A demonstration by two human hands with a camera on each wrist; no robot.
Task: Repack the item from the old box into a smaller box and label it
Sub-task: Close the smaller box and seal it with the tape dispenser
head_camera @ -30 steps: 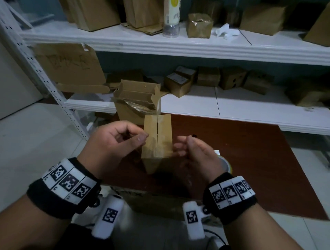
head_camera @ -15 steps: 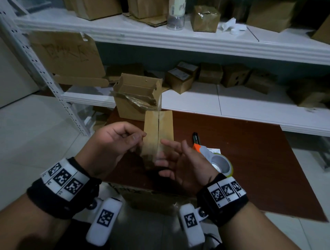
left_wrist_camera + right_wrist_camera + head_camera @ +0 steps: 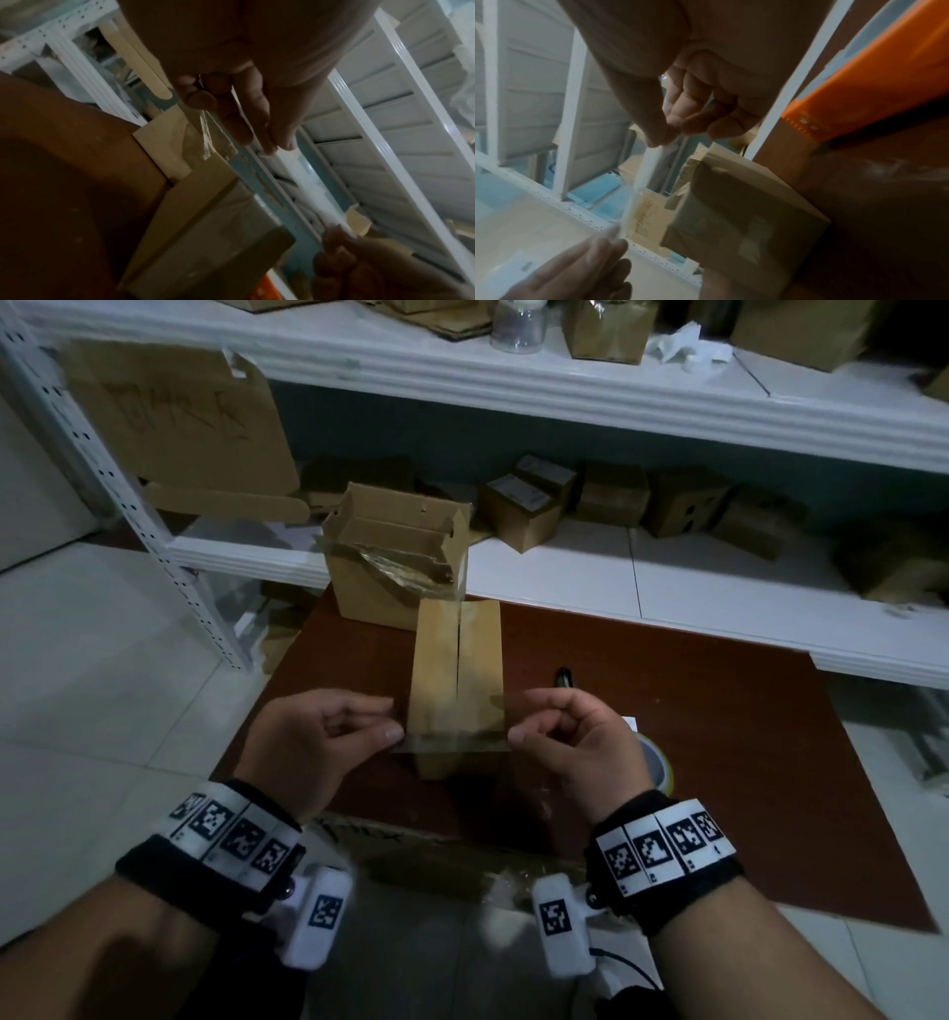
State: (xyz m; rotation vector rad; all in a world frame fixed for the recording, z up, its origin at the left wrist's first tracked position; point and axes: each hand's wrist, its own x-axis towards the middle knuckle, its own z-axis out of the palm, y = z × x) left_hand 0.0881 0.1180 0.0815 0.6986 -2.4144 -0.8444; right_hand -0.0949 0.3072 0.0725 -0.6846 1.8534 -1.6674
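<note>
A small closed cardboard box (image 3: 454, 680) stands on the brown table (image 3: 719, 762), its two top flaps meeting in a seam. Behind it sits the bigger old box (image 3: 395, 557), open, with torn tape across its mouth. A strip of clear tape (image 3: 452, 743) is stretched level over the near end of the small box. My left hand (image 3: 318, 737) pinches the strip's left end between thumb and forefinger. My right hand (image 3: 570, 737) pinches its right end. The strip (image 3: 639, 182) shows in the right wrist view beside the small box (image 3: 744, 213), and the small box (image 3: 205, 233) also shows in the left wrist view.
A tape roll (image 3: 657, 762) in an orange dispenser (image 3: 872, 81) lies right of my right hand, with a black pen (image 3: 565, 677) behind it. White metal shelves (image 3: 667, 588) hold several small cardboard boxes (image 3: 529, 505). Flat cardboard (image 3: 179, 418) leans at the left.
Both hands have moved apart, and a strip of clear tape now spans the gap between them above the small box. The camera has tilted down.
</note>
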